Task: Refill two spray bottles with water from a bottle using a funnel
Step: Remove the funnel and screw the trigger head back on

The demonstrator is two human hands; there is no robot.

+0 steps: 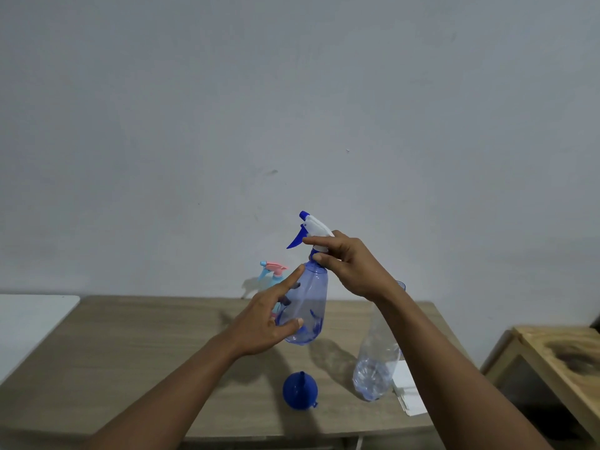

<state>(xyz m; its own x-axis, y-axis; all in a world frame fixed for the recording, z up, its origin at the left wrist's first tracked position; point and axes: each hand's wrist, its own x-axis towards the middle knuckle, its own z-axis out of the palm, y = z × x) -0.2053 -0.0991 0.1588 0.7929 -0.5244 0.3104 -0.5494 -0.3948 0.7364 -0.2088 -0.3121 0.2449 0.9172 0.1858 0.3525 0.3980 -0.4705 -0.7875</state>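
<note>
Above the counter (130, 352), both forearms reach forward and meet at the blue spray bottle (308, 306), which is held clear of the surface. The left hand (269, 323) cradles its translucent body: the thumb presses the lower front, the index finger lies straight up along the shoulder, and the other fingers show dimly through the plastic behind. The right hand (347, 264) comes in from the bottle's right with the wrist bent, thumb and fingertips pinching the neck just under the white spray head (316, 227), the index finger stretched across it. The bottle's long axis stands nearly upright, its top tipped slightly to the right; the blue nozzle points left and away, and the trigger hangs on the left side. Behind the blue spray bottle, partly hidden by the left hand, a second spray bottle (272, 271) with a pink and pale blue head stands by the wall. Nearer than the blue spray bottle, a blue funnel (300, 391) rests mouth down on the counter, spout up. To its right stands a clear water bottle (376, 362), partly behind the right forearm, with white papers (409, 394) beside it.
</note>
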